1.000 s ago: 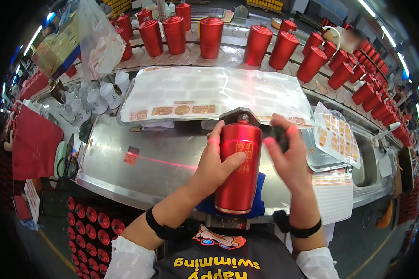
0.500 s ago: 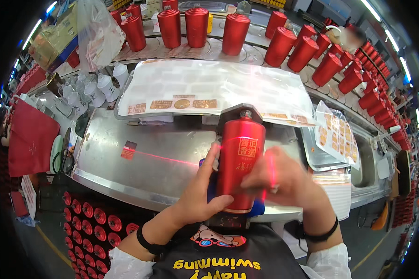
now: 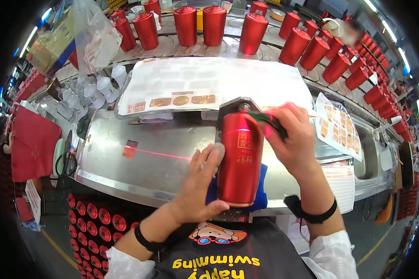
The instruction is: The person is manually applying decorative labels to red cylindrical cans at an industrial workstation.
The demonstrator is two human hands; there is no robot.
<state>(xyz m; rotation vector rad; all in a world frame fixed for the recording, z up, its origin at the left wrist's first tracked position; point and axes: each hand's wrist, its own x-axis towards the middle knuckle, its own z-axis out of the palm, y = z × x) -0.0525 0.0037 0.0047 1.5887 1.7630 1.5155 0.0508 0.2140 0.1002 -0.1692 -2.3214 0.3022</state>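
A red bottle (image 3: 239, 179) with gold characters and a metallic neck lies on a blue cloth (image 3: 262, 182), its top toward a dark angular bracket (image 3: 224, 110). My left hand (image 3: 195, 186) is at the bottle's left side, fingers stretched and spread, the thumb touching near its base. A grey cover sits on one fingertip. Over the bottle's upper right, my right hand (image 3: 290, 135) is closed round a dark, green-edged tool (image 3: 272, 124), too blurred to name its kind. Red light lines cross the bottle and my right hand.
White sheets with gold labels (image 3: 191, 76) lie behind the bottle on the metal table (image 3: 107, 139). A small red-and-gold label (image 3: 130, 149) is to the left. Red bottles (image 3: 215, 28) line the conveyor (image 3: 167, 52). Another label sheet (image 3: 338, 125) rests by the sink (image 3: 371, 160).
My right hand has moved up from the bottle's lower right to its shoulder, and the dark tool now shows. My left hand's fingers are spread. Conveyor bottles have shifted right.
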